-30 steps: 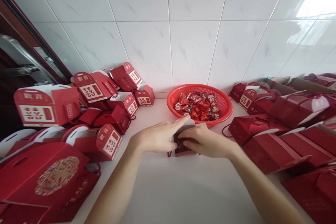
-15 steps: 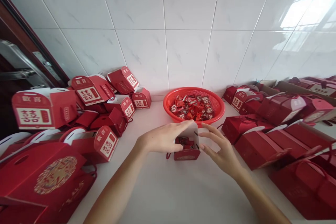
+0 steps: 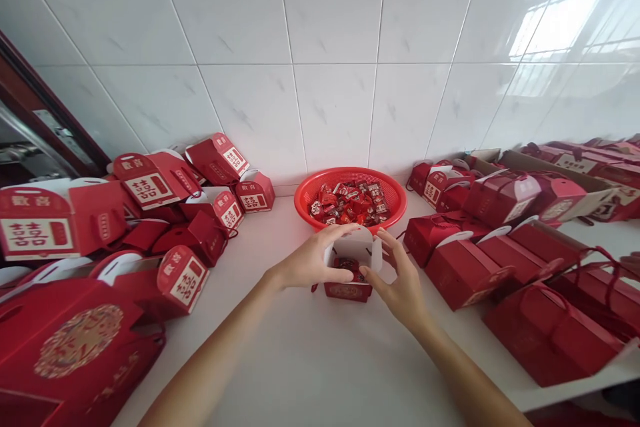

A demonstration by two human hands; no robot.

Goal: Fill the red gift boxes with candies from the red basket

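Note:
A small red gift box (image 3: pixel 349 291) stands open on the white counter, its pale inner flaps raised. Red-wrapped candies (image 3: pixel 350 265) lie inside it. My left hand (image 3: pixel 316 259) holds the box's left side, fingers along the raised flap and thumb across the front opening. On the other side, my right hand (image 3: pixel 400 283) pinches the right flap between its fingers and a thumb at the front right corner. Right behind the box is a red plastic basket (image 3: pixel 301 203) of wrapped candies (image 3: pixel 350 203).
Red gift boxes (image 3: pixel 187 280) with white labels are piled on the left, beside a large red box (image 3: pixel 75 347). More red boxes (image 3: pixel 463 270) line the right side, with a cardboard carton (image 3: pixel 545 170) behind them. A tiled wall (image 3: pixel 335 107) closes off the back.
My right hand has closed in on the box's right side, its thumb now at the front corner. My left hand stays on the box. The view has shifted a little to the right.

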